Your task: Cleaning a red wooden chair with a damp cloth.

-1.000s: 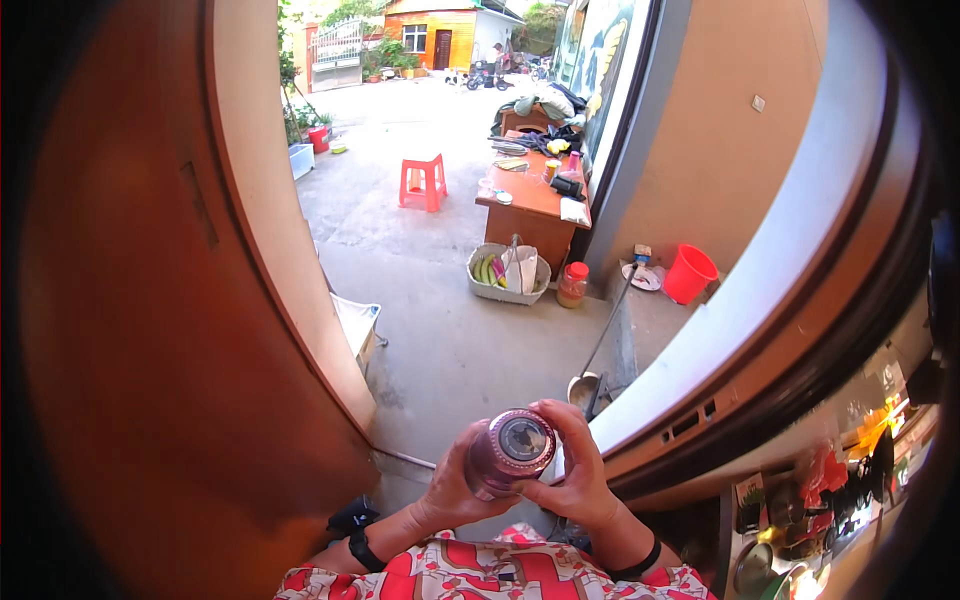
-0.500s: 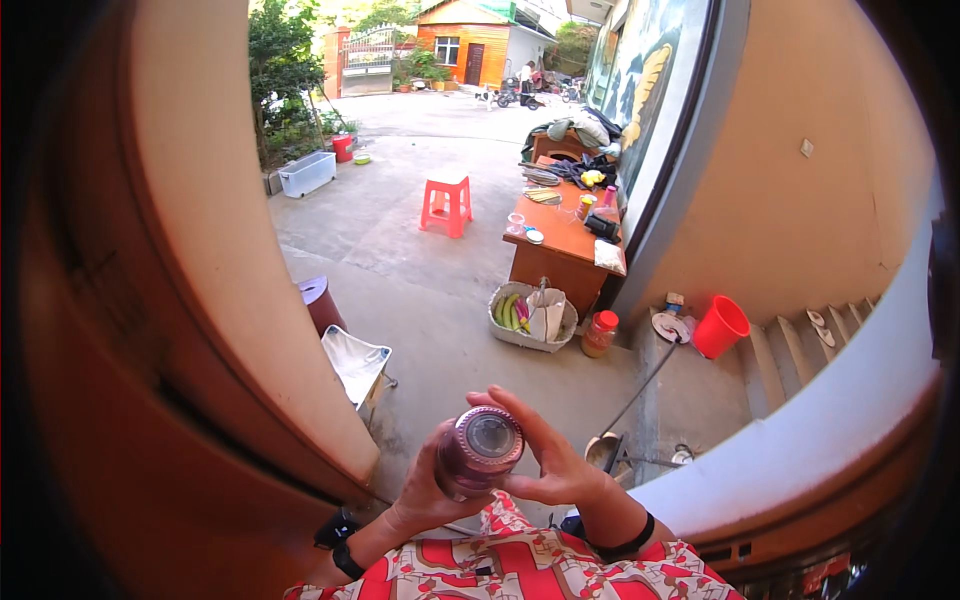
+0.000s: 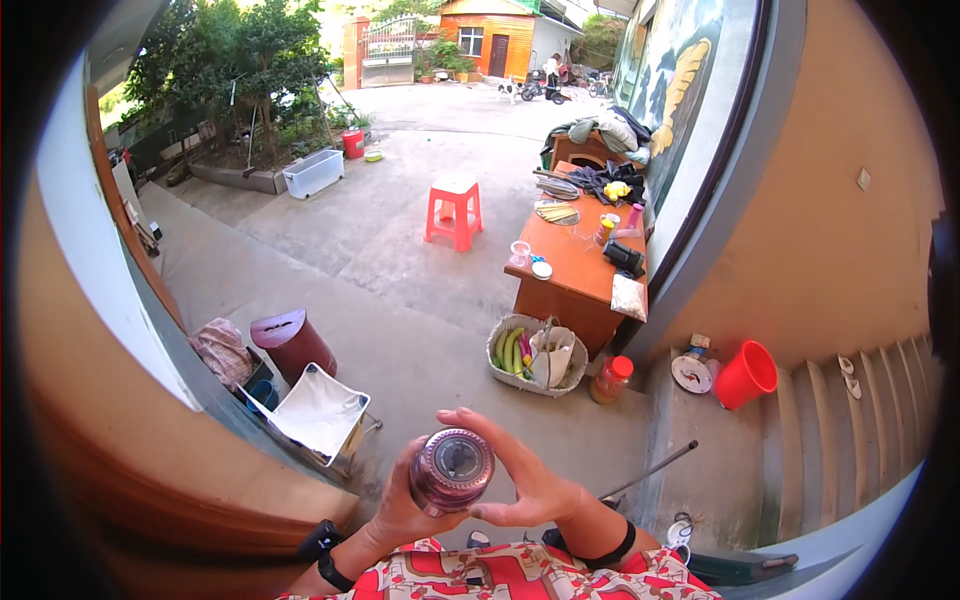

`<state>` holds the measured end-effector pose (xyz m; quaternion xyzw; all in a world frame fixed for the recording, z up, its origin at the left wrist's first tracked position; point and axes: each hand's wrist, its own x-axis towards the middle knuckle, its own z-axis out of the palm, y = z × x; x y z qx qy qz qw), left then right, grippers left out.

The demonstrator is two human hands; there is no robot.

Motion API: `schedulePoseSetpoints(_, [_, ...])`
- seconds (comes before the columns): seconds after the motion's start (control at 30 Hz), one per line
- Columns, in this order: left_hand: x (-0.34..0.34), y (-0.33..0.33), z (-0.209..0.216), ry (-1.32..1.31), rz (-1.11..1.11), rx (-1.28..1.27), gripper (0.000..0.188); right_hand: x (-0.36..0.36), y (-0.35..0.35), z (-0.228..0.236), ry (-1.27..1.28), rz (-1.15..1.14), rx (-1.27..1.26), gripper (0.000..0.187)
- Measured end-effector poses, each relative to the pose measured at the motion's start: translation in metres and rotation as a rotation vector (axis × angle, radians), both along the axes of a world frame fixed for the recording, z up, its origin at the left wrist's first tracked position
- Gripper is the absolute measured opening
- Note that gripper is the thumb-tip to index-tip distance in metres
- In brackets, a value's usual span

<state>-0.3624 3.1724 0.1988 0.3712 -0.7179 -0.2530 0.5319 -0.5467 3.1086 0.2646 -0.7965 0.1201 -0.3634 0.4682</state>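
A purplish-brown cylindrical jar (image 3: pixel 452 472) is held up in front of my body, its round, ridged end facing up. Wrapped around its left and near side is my left hand (image 3: pixel 393 508), closed on it. My right hand (image 3: pixel 543 490) curves around the other side. Its fingertips reach over the far edge, its thumb lies by the near edge, and a gap shows between palm and jar. Whatever is inside the jar cannot be made out.
Ahead stand a red stool (image 3: pixel 455 222) and a cluttered wooden table (image 3: pixel 560 240). Before the table are a vegetable basket (image 3: pixel 515 375) and a red-lidded jar (image 3: pixel 611 382). A folding stool (image 3: pixel 318 412) is at left. Right are a red bucket (image 3: pixel 746 376) and steps (image 3: pixel 808 440).
My view has swung to the left, bringing more of the yard's left side into sight. Both hands stay around the jar, which appears slightly lower and further left.
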Motion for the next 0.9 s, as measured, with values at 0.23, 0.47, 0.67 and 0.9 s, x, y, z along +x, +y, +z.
schedulePoseSetpoints(0.23, [0.002, -0.103, -0.015, 0.042, -0.026, 0.029, 0.094, 0.007, -0.093, -0.019, 0.011, -0.192, -0.027, 0.098])
schedulePoseSetpoints(0.47, [0.028, -0.219, -0.025, 0.127, -0.072, 0.076, 0.092, 0.030, -0.199, -0.005, 0.039, -0.260, -0.090, 0.091])
schedulePoseSetpoints(0.67, [0.041, -0.305, -0.020, 0.106, -0.083, 0.083, 0.093, 0.035, -0.278, 0.002, 0.132, -0.263, -0.102, 0.086])
schedulePoseSetpoints(0.9, [0.041, -0.367, -0.032, 0.334, 0.029, 0.150, 0.091, 0.059, -0.374, -0.007, 0.082, -0.224, -0.117, 0.082])
